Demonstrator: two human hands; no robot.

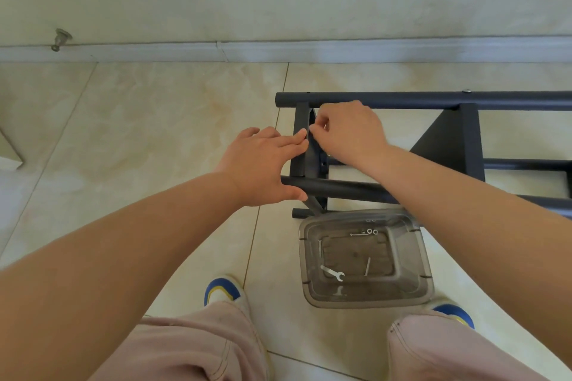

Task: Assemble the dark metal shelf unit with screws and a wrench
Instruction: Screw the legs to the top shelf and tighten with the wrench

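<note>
Dark metal shelf unit [445,100] is lying on its side on the tiled floor [161,108], near the wall, long round tubes running left to right and flat cross brackets joining them. Person is standing over it, both arms reaching down to the left end bracket [301,130]. Left hand [263,164] is spread, fingers straight and pressing the bracket edge, thumb resting on the near tube [340,189]. Right hand [349,130] is curled, fingertips pinching something small at the bracket, likely a screw, too hidden to tell. Clear plastic bin [414,260] is sitting on the floor just beside the near tube, holding the wrench [332,273], a few loose screws [367,267] and washers [372,231]. Judging step: hand-starting a fastener, wrench not yet picked up. Risks: the small part slipping from the pinch and dropping out of sight under the frame; screw going in crooked if the hole is misaligned; bracket shifting if the left hand is easing off.
</note>
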